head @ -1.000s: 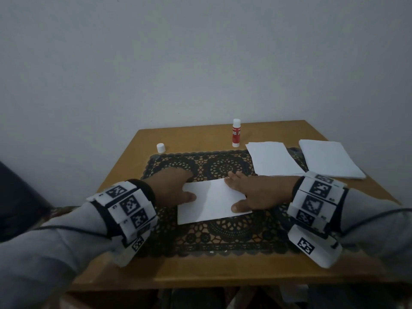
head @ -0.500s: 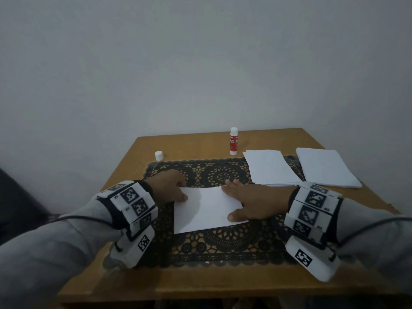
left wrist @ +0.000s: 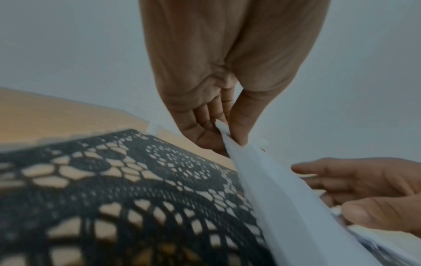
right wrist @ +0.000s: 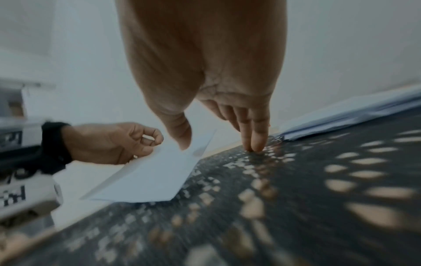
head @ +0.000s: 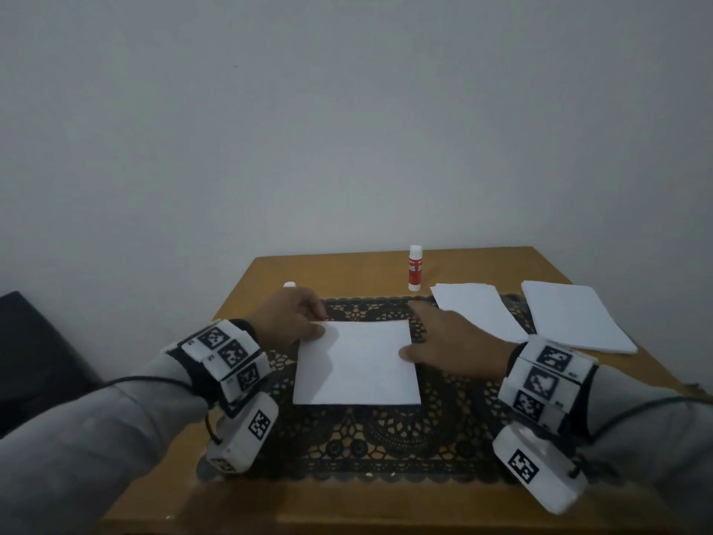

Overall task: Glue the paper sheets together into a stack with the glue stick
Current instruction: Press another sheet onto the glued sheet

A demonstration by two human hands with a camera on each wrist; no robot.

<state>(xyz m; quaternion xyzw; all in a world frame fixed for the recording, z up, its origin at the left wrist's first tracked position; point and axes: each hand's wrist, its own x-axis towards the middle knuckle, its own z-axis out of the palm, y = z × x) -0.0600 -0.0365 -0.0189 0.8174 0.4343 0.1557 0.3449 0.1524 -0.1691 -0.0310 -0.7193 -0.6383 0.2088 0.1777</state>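
Your left hand (head: 287,322) pinches the far left corner of the paper sheet (head: 357,364) between thumb and curled fingers (left wrist: 205,115), and that corner is lifted off the lace mat (head: 386,438) while the sheet's right side stays low. Your right hand (head: 455,347) is open and nearly flat: its straight fingertips (right wrist: 255,144) press down on the mat just past the sheet's far right corner, and the thumb rests on the sheet's right edge. It grips nothing.

The sheet lies in the middle of the dark mat, between your two hands. Beyond your right hand, a second pile of paper (head: 476,308) overlaps the mat's far right corner, and another paper stack (head: 575,320) sits on the bare wooden table (head: 347,272) further right, apart from the first. The glue stick (head: 415,267) stands upright and uncapped near the table's back edge, untouched. Its white cap (head: 289,284) sits on the table just behind your left hand.
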